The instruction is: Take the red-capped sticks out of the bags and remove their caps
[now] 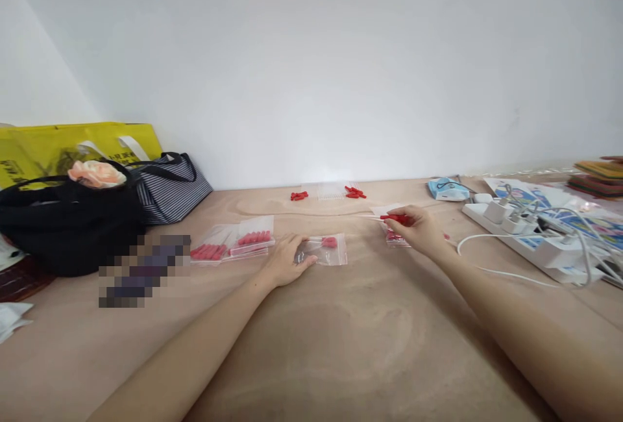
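Note:
My left hand rests on the table at the left end of a clear zip bag. Its thumb and fingers are spread, with the thumb lying over the bag. Red pieces show inside at the bag's right end. Out to the right, my right hand pinches a thin pale rod with a red handle, its shaft pointing left. Below that hand lies another clear bag with red pieces, partly covered by the fingers. Left of my left hand are filled clear bags holding several red-handled pieces.
Against the wall lie loose red-ended rods and a red cluster. A white power strip with plugs and cables, and a blue mask, occupy the right. Black and striped bags stand left, beside a blurred dark object.

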`<state>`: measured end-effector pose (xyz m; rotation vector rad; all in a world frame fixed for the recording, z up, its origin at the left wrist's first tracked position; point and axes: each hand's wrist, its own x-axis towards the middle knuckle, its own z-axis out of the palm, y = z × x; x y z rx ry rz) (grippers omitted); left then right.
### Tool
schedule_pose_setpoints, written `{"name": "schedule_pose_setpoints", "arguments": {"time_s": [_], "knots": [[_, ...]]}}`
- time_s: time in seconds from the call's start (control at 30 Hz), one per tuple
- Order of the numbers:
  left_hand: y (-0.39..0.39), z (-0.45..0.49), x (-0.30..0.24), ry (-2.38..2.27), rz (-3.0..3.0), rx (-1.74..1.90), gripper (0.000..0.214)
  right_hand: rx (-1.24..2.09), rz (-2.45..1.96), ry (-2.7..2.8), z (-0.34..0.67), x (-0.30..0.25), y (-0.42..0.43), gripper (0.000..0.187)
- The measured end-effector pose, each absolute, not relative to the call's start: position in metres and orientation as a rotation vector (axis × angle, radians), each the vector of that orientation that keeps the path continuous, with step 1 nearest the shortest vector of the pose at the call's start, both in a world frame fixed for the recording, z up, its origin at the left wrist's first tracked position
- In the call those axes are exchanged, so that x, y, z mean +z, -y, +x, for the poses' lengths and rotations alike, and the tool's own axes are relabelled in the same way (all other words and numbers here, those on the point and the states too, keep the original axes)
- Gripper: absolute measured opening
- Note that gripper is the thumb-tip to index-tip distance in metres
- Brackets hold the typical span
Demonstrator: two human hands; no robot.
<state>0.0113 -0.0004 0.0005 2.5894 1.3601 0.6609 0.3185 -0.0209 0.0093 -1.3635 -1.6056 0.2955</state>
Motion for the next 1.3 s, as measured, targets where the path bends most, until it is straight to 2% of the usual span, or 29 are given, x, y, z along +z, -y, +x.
{"name": "schedule_pose_setpoints", "arguments": {"time_s": [0.13,0.27,0.67,0.93,1.13,1.3], "knots": [[0.001,0.011,0.000,-1.359,2.597,0.639,0.036,-0.137,-1.398,1.882,0.297,-0.009,0.010,0.023],[0.000,0.010,-0.001,-1.328,2.618,0.649,0.035,-0.325,-1.503,2.092,0.279,-0.019,-0.001,0.027],[-0.001,0.011,0.000,-1.261,2.618,0.672,0.027,-0.187,-1.463,2.201,0.267,-0.020,-0.003,0.019],[-0.002,0.010,-0.002,-1.255,2.630,0.664,0.028,-0.118,-1.458,2.206,0.273,-0.022,0.001,0.024],[-0.002,0.010,-0.002,-1.256,2.623,0.673,0.028,-0.048,-1.416,2.139,0.278,-0.023,0.008,0.035],[-0.001,0.011,-0.001,-1.261,2.648,0.673,0.027,-0.055,-1.483,2.118,0.276,-0.024,0.006,0.022]]}}
